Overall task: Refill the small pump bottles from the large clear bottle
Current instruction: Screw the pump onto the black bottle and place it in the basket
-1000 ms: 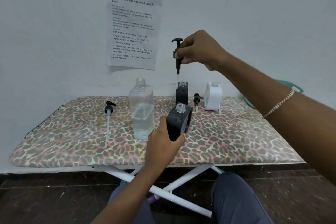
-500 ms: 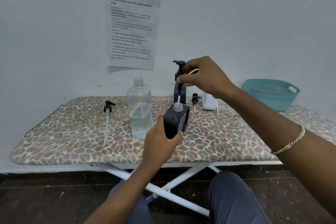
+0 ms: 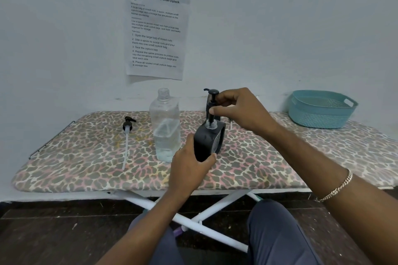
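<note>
A small black pump bottle stands on the leopard-print board, and my left hand grips its lower body. My right hand pinches a black pump head whose stem sits in the bottle's clear neck. The large clear bottle, uncapped and holding a little clear liquid, stands just left of the black bottle. A second black bottle is mostly hidden behind my right hand. Another pump head with a long white tube lies on the board at the left.
A teal plastic basket sits at the board's far right. A printed sheet is taped to the wall behind. The board's white crossed legs and my knees are below its front edge.
My right hand has brought the pump head down from high above the back bottle and lowered its tube into the neck of the black bottle held by my left hand.
</note>
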The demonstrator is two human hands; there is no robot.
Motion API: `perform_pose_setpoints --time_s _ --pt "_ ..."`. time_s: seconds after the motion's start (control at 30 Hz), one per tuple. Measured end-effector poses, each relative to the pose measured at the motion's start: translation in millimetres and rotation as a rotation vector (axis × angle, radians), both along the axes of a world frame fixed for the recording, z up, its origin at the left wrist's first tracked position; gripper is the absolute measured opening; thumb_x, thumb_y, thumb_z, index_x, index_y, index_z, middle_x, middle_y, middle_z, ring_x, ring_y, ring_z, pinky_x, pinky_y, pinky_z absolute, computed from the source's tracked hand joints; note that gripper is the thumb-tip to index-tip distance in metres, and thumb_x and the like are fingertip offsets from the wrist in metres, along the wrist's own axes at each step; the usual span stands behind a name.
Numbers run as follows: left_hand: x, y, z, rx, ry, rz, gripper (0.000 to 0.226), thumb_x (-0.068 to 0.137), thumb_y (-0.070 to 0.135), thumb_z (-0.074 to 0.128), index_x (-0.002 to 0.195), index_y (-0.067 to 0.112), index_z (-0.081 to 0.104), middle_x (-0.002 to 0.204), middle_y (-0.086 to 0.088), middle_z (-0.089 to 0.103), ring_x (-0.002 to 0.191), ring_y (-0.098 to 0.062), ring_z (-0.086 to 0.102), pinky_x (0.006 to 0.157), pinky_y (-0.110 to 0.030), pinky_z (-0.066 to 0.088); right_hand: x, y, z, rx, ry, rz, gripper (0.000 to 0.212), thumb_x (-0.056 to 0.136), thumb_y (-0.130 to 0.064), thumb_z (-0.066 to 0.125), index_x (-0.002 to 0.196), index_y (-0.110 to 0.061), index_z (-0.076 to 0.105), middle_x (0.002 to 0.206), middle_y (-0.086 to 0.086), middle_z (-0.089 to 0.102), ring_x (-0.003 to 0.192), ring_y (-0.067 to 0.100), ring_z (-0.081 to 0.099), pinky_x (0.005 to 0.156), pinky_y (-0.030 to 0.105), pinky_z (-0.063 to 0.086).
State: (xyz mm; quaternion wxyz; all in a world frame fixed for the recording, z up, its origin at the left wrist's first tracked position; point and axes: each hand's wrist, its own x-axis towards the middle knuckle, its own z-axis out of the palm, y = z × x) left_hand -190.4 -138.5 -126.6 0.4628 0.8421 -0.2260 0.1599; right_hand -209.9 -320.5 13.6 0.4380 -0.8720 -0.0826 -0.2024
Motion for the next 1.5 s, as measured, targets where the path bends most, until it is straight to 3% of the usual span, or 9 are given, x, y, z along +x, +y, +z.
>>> perform_pose_setpoints --time_s 0.13,0.27,0.73,0.87,1.0,1.17,1.23,1.37,1.5 --pt "-1 1 0 -0.032 0.004 -0.02 0.044 0.086 0.041 0.078 0.12 0.029 0.053 0.081 0.013 0.066 0.069 -0.005 0.064 0.062 -0.037 0.056 3 -4 -5 -0.007 0.004 -0.011 0.011 0.083 -0.023 0.083 0.093 -0.023 0.08 0.085 -0.007 0.078 0.078 0.001 0.071 0.063 0.008 0.046" --pt "-1 1 -1 -0.053 0.023 -0.036 0.046 0.086 0.043 0.077 0.124 0.032 0.053 0.08 0.01 0.068 0.066 -0.009 0.066 0.063 -0.043 0.057 6 -6 -12 -0.027 0.017 0.0 0.011 0.082 -0.023 0.085 0.085 -0.029 0.075 0.076 -0.013 0.071 0.07 -0.004 0.064 0.062 0.007 0.043" --pt "-1 2 -1 -0.07 0.018 -0.056 0.043 0.087 0.039 0.079 0.122 0.031 0.055 0.083 0.01 0.069 0.069 -0.009 0.067 0.063 -0.042 0.057 8 -6 -36 0.002 0.1 0.03 0.012 0.083 -0.025 0.084 0.093 -0.023 0.078 0.087 -0.008 0.076 0.075 0.0 0.066 0.074 0.02 0.047" --pt "-1 2 -2 -0.075 0.024 -0.061 0.044 0.087 0.039 0.079 0.123 0.03 0.055 0.085 0.011 0.07 0.071 -0.007 0.068 0.065 -0.039 0.058 10 -6 -43 0.023 0.093 0.017 0.022 0.081 -0.029 0.085 0.101 -0.021 0.078 0.094 -0.005 0.075 0.085 0.007 0.069 0.077 0.03 0.053" --pt "-1 2 -3 -0.068 0.019 -0.053 0.048 0.087 0.04 0.079 0.126 0.03 0.055 0.078 0.008 0.067 0.065 -0.01 0.065 0.059 -0.037 0.055 10 5 -56 0.111 0.048 -0.084 0.035 0.075 -0.039 0.091 0.095 -0.021 0.068 0.084 -0.009 0.065 0.069 -0.004 0.057 0.064 0.011 0.044" --pt "-1 2 -1 -0.045 0.009 -0.041 0.053 0.087 0.042 0.079 0.132 0.029 0.054 0.082 0.012 0.067 0.068 -0.006 0.064 0.057 -0.028 0.052 14 20 -67 0.128 -0.032 -0.168 0.056 0.07 -0.049 0.092 0.086 -0.014 0.051 0.077 -0.003 0.053 0.062 0.003 0.043 0.059 0.018 0.039" --pt "-1 3 -1 -0.041 0.011 -0.044 0.053 0.087 0.043 0.079 0.132 0.03 0.053 0.084 0.012 0.067 0.069 -0.005 0.064 0.057 -0.023 0.05 13 16 -65 0.122 0.014 -0.142 0.055 0.071 -0.053 0.09 0.091 -0.016 0.054 0.085 -0.006 0.059 0.071 0.005 0.051 0.066 0.019 0.043" --pt "-2 3 0 -0.057 0.025 -0.06 0.05 0.088 0.041 0.079 0.13 0.03 0.055 0.087 0.015 0.069 0.074 -0.004 0.067 0.062 -0.025 0.054 14 -7 -64 0.327 0.14 0.132 0.043 0.082 -0.027 0.086 0.121 -0.033 0.071 0.119 -0.007 0.074 0.117 0.011 0.067 0.103 0.038 0.052" --pt "-3 3 1 -0.054 0.032 -0.056 0.042 0.088 0.04 0.079 0.122 0.032 0.055 0.088 0.015 0.07 0.075 -0.003 0.067 0.063 -0.023 0.054 23 -23 -65 0.45 0.179 0.275 0.049 0.083 0.004 0.074 0.131 -0.003 0.068 0.128 0.013 0.072 0.127 0.026 0.065 0.106 0.045 0.051"
